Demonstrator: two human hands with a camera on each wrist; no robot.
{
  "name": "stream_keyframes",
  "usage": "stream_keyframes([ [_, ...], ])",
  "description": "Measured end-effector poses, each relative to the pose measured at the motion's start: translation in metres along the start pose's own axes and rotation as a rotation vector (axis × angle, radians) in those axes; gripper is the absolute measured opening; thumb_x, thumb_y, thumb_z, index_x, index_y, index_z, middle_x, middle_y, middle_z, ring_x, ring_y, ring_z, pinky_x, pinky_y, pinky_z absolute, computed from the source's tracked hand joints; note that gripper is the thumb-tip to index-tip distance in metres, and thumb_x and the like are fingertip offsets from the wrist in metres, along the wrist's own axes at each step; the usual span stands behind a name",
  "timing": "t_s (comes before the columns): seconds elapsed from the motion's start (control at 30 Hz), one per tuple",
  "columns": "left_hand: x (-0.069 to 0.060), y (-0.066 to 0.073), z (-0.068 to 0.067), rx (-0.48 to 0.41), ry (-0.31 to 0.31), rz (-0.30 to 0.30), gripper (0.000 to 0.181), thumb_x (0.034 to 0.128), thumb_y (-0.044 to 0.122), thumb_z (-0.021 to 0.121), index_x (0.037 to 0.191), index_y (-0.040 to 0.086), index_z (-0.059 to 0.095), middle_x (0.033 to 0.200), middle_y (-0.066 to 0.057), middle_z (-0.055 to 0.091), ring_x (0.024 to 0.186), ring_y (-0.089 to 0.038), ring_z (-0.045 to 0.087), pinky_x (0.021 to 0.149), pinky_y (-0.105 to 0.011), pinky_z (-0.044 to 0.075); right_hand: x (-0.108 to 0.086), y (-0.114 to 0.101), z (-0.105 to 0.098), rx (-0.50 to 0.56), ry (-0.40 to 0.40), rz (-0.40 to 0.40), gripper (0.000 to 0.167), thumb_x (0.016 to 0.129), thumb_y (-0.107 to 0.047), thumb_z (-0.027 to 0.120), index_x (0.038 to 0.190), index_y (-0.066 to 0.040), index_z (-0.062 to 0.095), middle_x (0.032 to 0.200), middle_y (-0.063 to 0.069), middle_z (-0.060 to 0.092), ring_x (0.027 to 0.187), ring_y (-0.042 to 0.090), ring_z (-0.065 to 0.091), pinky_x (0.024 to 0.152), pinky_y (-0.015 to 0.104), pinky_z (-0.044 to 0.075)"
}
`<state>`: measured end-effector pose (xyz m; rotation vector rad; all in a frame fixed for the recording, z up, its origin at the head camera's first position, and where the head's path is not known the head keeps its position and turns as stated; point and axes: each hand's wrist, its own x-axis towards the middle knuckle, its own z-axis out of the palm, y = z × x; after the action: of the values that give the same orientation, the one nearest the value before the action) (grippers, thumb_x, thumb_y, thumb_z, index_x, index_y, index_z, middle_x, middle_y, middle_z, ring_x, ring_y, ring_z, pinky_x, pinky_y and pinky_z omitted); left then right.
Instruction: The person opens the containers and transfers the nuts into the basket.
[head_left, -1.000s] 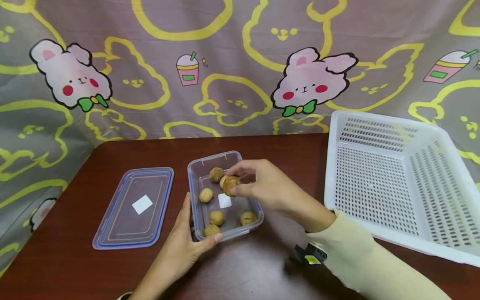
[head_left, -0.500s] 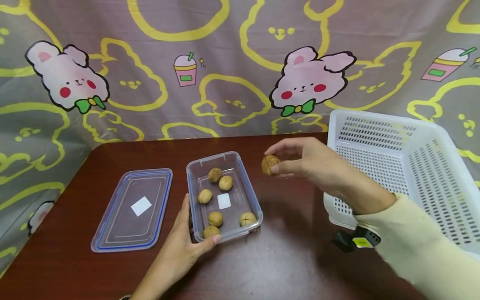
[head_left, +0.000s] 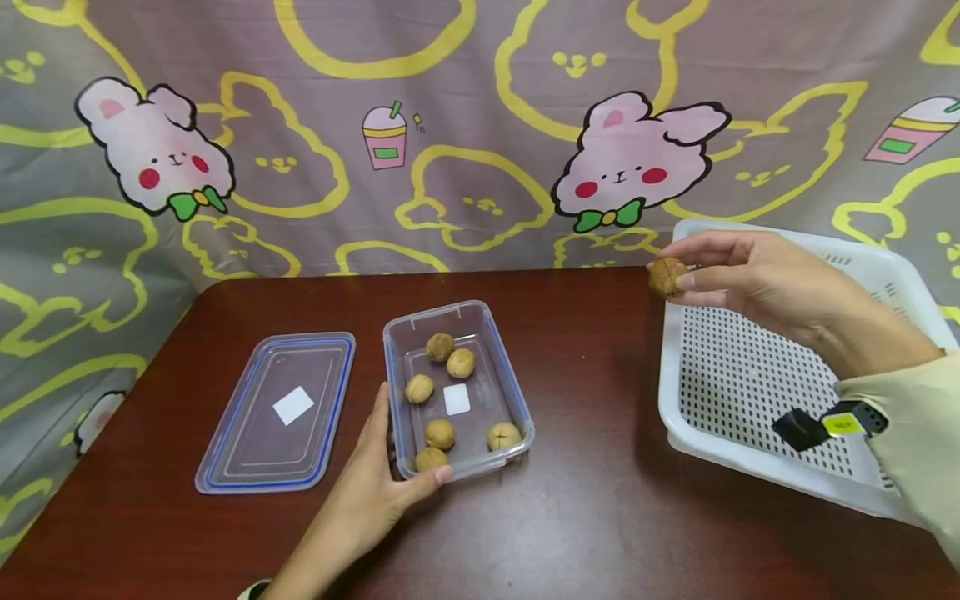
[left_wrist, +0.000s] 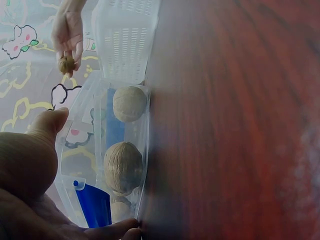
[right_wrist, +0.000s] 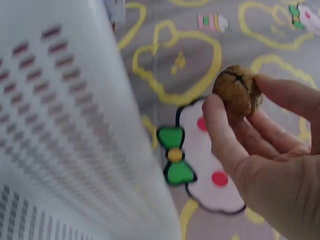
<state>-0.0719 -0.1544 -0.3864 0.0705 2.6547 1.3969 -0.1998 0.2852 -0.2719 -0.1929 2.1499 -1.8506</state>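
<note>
My right hand pinches a brown walnut between thumb and fingers, above the left rim of the white slotted basket. In the right wrist view a cross-shaped crack shows on that walnut. My left hand grips the near left corner of a clear plastic container, thumb on its front edge and fingers along its left side. Several walnuts lie inside, spread around a small white square on the floor. The left wrist view catches the container from the side.
A clear lid with a blue seal and a white square lies left of the container. Dark red-brown tabletop lies between container and basket. A cartoon-print curtain hangs behind the table.
My right hand has carried the walnut up out of the container and rightward to the basket's rim. My left hand has kept its grip on the container.
</note>
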Motion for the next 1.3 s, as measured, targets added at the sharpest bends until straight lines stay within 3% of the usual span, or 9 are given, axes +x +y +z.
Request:
stream_keyframes([
  [0.27,0.002,0.002,0.001,0.0,-0.013,-0.005,0.133,0.0822,0.043,0.09,0.169,0.011,-0.006,0.175,-0.023,0.01,0.157,-0.04,0.026,0.125,-0.059,0.026,-0.007,0.024,-0.047,0.033,-0.039,-0.109,0.041,0.103,0.012,0.052,0.131,-0.01,0.072,0.125,0.002,0.074,0.104,0.017,0.074,0.087,0.027,0.062],
  [0.47,0.001,0.001,0.002,0.001,-0.016,-0.009,0.133,0.082,0.043,0.09,0.169,0.011,-0.006,0.174,-0.024,0.01,0.157,-0.041,0.026,0.125,-0.06,0.026,-0.008,0.039,-0.069,0.002,0.053,-0.042,0.039,0.102,0.009,0.055,0.128,-0.014,0.073,0.122,-0.002,0.074,0.103,0.014,0.074,0.085,0.026,0.062],
  [0.83,0.0,-0.002,0.0,0.009,-0.016,-0.012,0.133,0.0828,0.044,0.089,0.169,0.011,-0.007,0.175,-0.021,0.007,0.159,-0.039,0.021,0.126,-0.058,0.022,0.005,0.065,-0.084,0.052,0.006,0.034,0.042,0.105,0.009,0.05,0.12,-0.019,0.077,0.119,-0.007,0.074,0.103,0.013,0.074,0.085,0.028,0.063],
  [1.17,0.0,0.0,-0.001,0.006,-0.015,-0.012,0.131,0.0837,0.045,0.088,0.169,0.011,-0.006,0.176,-0.02,0.007,0.158,-0.039,0.025,0.126,-0.058,0.023,0.017,0.09,-0.08,-0.057,0.013,0.176,0.038,0.104,0.004,0.056,0.112,-0.027,0.076,0.109,-0.015,0.072,0.099,0.006,0.071,0.087,0.027,0.062],
  [1.3,-0.001,0.0,-0.002,0.008,-0.012,-0.016,0.132,0.0834,0.045,0.088,0.169,0.012,-0.006,0.175,-0.021,0.008,0.157,-0.039,0.027,0.126,-0.059,0.024,0.021,0.094,-0.076,-0.157,0.02,0.196,0.034,0.103,-0.001,0.061,0.113,-0.03,0.074,0.108,-0.017,0.07,0.1,0.004,0.068,0.088,0.026,0.062],
])
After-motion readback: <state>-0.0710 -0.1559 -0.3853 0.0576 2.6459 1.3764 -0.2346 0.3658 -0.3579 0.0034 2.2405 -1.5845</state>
